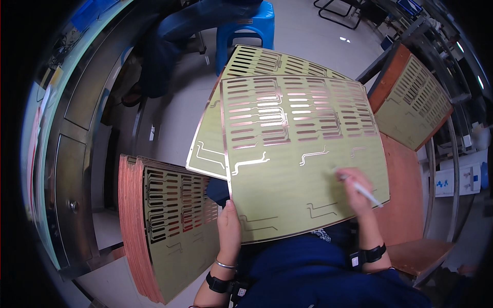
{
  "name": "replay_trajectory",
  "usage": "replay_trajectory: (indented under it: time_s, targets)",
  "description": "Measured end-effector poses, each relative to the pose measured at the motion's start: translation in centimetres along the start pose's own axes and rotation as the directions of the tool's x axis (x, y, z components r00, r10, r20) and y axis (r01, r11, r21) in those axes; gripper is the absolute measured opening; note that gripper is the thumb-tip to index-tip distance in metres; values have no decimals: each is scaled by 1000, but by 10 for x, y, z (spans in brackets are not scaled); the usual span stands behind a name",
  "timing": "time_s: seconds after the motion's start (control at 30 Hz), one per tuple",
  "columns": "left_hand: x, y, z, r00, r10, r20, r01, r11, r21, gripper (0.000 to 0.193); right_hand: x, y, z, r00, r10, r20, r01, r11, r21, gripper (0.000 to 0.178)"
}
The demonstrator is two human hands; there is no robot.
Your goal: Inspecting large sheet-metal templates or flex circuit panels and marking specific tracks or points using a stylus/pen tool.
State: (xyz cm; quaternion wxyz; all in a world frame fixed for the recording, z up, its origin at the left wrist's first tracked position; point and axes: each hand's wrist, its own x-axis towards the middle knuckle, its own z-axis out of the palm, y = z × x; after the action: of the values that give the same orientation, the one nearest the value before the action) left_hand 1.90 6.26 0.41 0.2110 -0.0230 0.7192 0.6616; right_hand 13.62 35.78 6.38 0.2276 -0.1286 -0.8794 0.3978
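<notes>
A large pale-green circuit board panel (pixel 287 190) with copper traces is tilted up in front of my lap. My left hand (pixel 229 226) grips its lower left edge, thumb on the face. My right hand (pixel 356 191) is over the lower right part of the panel, slightly blurred, with its fingers closed round a slim white pen-like tool (pixel 368 195). Whether the tool's tip touches the panel cannot be made out. Behind this panel, a second circuit board panel (pixel 206 136) shows at the upper left, mostly covered.
A thick stack of similar panels (pixel 136 220) stands on edge at my left. To the right, another panel (pixel 413 102) leans on a brown board (pixel 403 190). A metal cabinet (pixel 77 154) runs along the left. Ahead are a blue stool (pixel 245 31) and a seated person's legs (pixel 174 41).
</notes>
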Motion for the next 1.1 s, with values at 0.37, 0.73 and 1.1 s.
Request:
replay_trajectory:
  time_s: [0.37,0.73,1.1]
  targets:
    - [3,-9,-1,998,50,24,-51,998,38,44,11,-59,114,884,-262,388,204,961,187,21]
    - [0,-7,-4,999,6,38,-7,1000,21,44,12,-57,119,873,-301,383,238,950,203,22]
    - [1,-7,0,1000,27,2,-27,1000,11,43,13,-58,119,889,-267,372,206,959,197,20]
